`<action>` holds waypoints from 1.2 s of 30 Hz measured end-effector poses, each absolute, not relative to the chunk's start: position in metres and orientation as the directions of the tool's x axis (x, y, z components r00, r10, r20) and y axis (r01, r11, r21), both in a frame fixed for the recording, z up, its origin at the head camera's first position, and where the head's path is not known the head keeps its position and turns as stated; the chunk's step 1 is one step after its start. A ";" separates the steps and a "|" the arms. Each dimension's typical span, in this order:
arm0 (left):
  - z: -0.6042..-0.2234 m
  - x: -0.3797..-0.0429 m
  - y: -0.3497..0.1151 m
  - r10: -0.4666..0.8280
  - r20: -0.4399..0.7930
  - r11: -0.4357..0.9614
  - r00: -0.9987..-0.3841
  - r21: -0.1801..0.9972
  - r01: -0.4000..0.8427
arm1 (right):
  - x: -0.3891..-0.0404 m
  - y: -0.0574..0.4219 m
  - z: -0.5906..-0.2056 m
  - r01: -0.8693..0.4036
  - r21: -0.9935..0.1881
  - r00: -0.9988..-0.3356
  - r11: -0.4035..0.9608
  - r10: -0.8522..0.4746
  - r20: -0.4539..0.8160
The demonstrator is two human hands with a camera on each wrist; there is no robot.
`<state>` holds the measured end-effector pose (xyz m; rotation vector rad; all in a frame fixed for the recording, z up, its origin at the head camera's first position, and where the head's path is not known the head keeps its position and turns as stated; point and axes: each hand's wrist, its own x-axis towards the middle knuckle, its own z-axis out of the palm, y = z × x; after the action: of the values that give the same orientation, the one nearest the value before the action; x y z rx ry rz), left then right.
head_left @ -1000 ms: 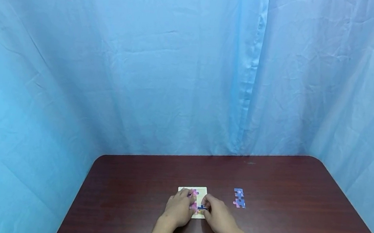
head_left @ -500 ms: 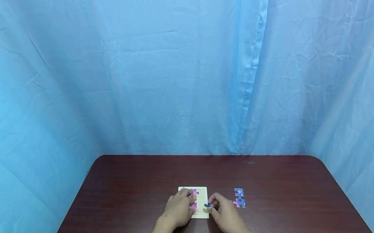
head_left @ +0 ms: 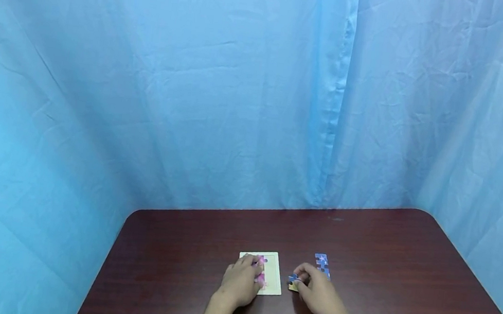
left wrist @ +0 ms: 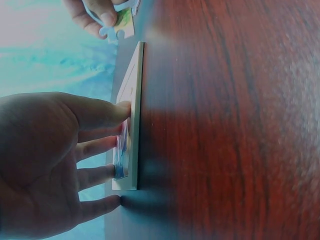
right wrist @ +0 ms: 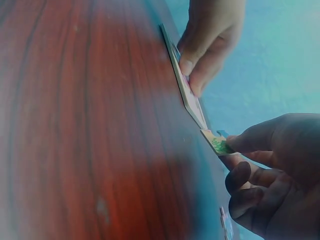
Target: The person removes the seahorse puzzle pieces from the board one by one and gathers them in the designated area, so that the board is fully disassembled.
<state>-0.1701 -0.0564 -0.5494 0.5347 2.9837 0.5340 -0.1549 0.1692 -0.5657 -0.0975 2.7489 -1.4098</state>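
A pale puzzle tray [head_left: 273, 271] lies flat on the table, with pink and purple jigsaw pieces [head_left: 260, 281] along its left part. My left hand [head_left: 238, 281] rests over that part, partly covering the pieces. In the left wrist view, its fairly straight fingers and thumb [left wrist: 117, 111] touch the tray. Just right of the tray, my right hand [head_left: 320, 295] pinches a jigsaw piece [head_left: 293, 284] between thumb and fingers. The piece is blue and yellow, and the right wrist view shows a green patch on it [right wrist: 217, 143].
Beyond the right hand lie loose blue and pink jigsaw pieces [head_left: 321, 260], partly hidden by its fingers. The dark red-brown table [head_left: 175, 252] has rounded far corners. Light blue curtains [head_left: 239, 98] hang behind it and at both sides.
The right hand has lifted the blue and yellow jigsaw piece out of the tray's lower right part and carried it rightward, past the tray's edge. The left hand has stayed in place.
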 end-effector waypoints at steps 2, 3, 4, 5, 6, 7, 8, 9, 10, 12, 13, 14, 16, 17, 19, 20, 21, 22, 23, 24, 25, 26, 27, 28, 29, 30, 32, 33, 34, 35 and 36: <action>-0.550 -0.170 -0.056 0.346 -0.007 0.880 -0.938 0.348 0.322 | -0.154 0.174 -0.567 -0.020 -0.806 -0.998 0.591 -0.064 -0.022; -0.550 -0.170 -0.056 0.347 -0.006 0.880 -0.938 0.347 0.323 | -0.154 0.177 -0.567 -0.014 -0.805 -0.998 0.593 -0.059 -0.026; -0.550 -0.170 -0.057 0.348 -0.005 0.879 -0.937 0.348 0.325 | -0.153 0.180 -0.568 -0.010 -0.802 -0.998 0.597 -0.054 -0.027; -0.550 -0.170 -0.057 0.348 -0.008 0.880 -0.938 0.347 0.324 | -0.153 0.183 -0.568 -0.007 -0.798 -0.998 0.602 -0.051 -0.029; -0.551 -0.170 -0.057 0.348 -0.007 0.881 -0.937 0.345 0.325 | -0.153 0.186 -0.568 -0.005 -0.795 -0.998 0.607 -0.050 -0.032; -0.551 -0.170 -0.057 0.348 -0.007 0.882 -0.938 0.343 0.324 | -0.153 0.188 -0.569 -0.001 -0.794 -0.998 0.608 -0.050 -0.037; -0.551 -0.170 -0.057 0.347 -0.006 0.882 -0.938 0.342 0.324 | -0.153 0.191 -0.569 0.001 -0.791 -0.998 0.612 -0.052 -0.042; -0.551 -0.170 -0.058 0.345 -0.007 0.883 -0.938 0.340 0.323 | -0.153 0.194 -0.568 0.006 -0.789 -0.997 0.614 -0.054 -0.050; -0.551 -0.170 -0.058 0.344 -0.007 0.884 -0.939 0.340 0.321 | -0.153 0.196 -0.568 0.012 -0.787 -0.997 0.617 -0.054 -0.057; -0.551 -0.171 -0.058 0.342 -0.007 0.884 -0.940 0.341 0.319 | -0.153 0.201 -0.567 0.025 -0.782 -0.996 0.622 -0.049 -0.071; -0.551 -0.171 -0.058 0.340 -0.008 0.885 -0.940 0.342 0.317 | -0.153 0.203 -0.567 0.027 -0.780 -0.996 0.626 -0.046 -0.071; -0.551 -0.171 -0.058 0.339 -0.009 0.885 -0.941 0.344 0.315 | -0.153 0.206 -0.567 0.023 -0.774 -0.997 0.633 -0.043 -0.065; -0.551 -0.172 -0.058 0.335 -0.016 0.885 -0.942 0.350 0.309 | -0.152 0.210 -0.567 0.014 -0.761 -0.998 0.648 -0.036 -0.049; -0.551 -0.172 -0.057 0.333 -0.019 0.885 -0.943 0.352 0.306 | -0.152 0.213 -0.567 0.005 -0.753 -0.999 0.658 -0.034 -0.037; -0.551 -0.172 -0.057 0.330 -0.026 0.884 -0.943 0.358 0.300 | -0.152 0.217 -0.568 -0.013 -0.731 -1.000 0.683 -0.027 -0.007; -0.551 -0.172 -0.057 0.331 -0.027 0.884 -0.943 0.360 0.299 | -0.152 0.219 -0.568 -0.017 -0.718 -1.000 0.695 -0.023 0.000; -0.551 -0.172 -0.057 0.331 -0.028 0.883 -0.943 0.361 0.299 | -0.152 0.221 -0.568 -0.021 -0.706 -1.000 0.708 -0.022 0.007; -0.551 -0.172 -0.057 0.332 -0.026 0.883 -0.943 0.361 0.300 | -0.152 0.223 -0.568 -0.026 -0.694 -1.000 0.720 -0.022 0.015; -0.551 -0.172 -0.057 0.332 -0.023 0.883 -0.943 0.360 0.302 | -0.153 0.225 -0.568 -0.033 -0.681 -0.999 0.731 -0.023 0.023; -0.551 -0.173 -0.057 0.333 -0.019 0.883 -0.943 0.358 0.305 | -0.153 0.227 -0.568 -0.036 -0.669 -0.999 0.742 -0.024 0.027; -0.551 -0.173 -0.057 0.335 -0.015 0.883 -0.942 0.356 0.308 | -0.154 0.228 -0.568 -0.040 -0.660 -0.999 0.750 -0.028 0.029; -0.552 -0.173 -0.057 0.336 -0.012 0.882 -0.942 0.356 0.310 | -0.155 0.229 -0.567 -0.042 -0.653 -0.999 0.756 -0.032 0.027; -0.552 -0.173 -0.057 0.337 -0.011 0.882 -0.942 0.355 0.311 | -0.156 0.231 -0.567 -0.044 -0.646 -0.999 0.762 -0.037 0.023; -0.552 -0.173 -0.057 0.337 -0.011 0.881 -0.941 0.355 0.312 | -0.156 0.232 -0.566 -0.040 -0.638 -0.999 0.769 -0.039 0.015; -0.552 -0.173 -0.057 0.338 -0.013 0.881 -0.941 0.356 0.312 | -0.157 0.233 -0.566 -0.034 -0.631 -0.999 0.775 -0.040 0.004; -0.553 -0.173 -0.057 0.339 -0.014 0.880 -0.941 0.357 0.312 | -0.157 0.233 -0.565 -0.023 -0.627 -0.999 0.779 -0.040 -0.013; -0.554 -0.173 -0.057 0.338 -0.016 0.880 -0.941 0.359 0.310 | -0.158 0.234 -0.564 -0.006 -0.621 -0.998 0.784 -0.044 -0.045; -0.554 -0.173 -0.057 0.339 -0.016 0.881 -0.941 0.357 0.311 | -0.159 0.234 -0.563 0.003 -0.619 -0.997 0.785 -0.044 -0.061; -0.554 -0.173 -0.057 0.338 -0.013 0.881 -0.941 0.355 0.312 | -0.159 0.234 -0.563 0.012 -0.617 -0.996 0.787 -0.043 -0.073; -0.555 -0.173 -0.058 0.338 -0.011 0.882 -0.941 0.352 0.313 | -0.159 0.234 -0.563 0.018 -0.616 -0.996 0.788 -0.042 -0.083; -0.555 -0.172 -0.058 0.338 -0.008 0.882 -0.941 0.350 0.314 | -0.160 0.234 -0.563 0.022 -0.615 -0.995 0.788 -0.043 -0.090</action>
<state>-0.1724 -0.0581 -0.5552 0.5166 2.9813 0.5372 -0.1595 0.2341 -0.5625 -0.0167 2.8763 -0.9917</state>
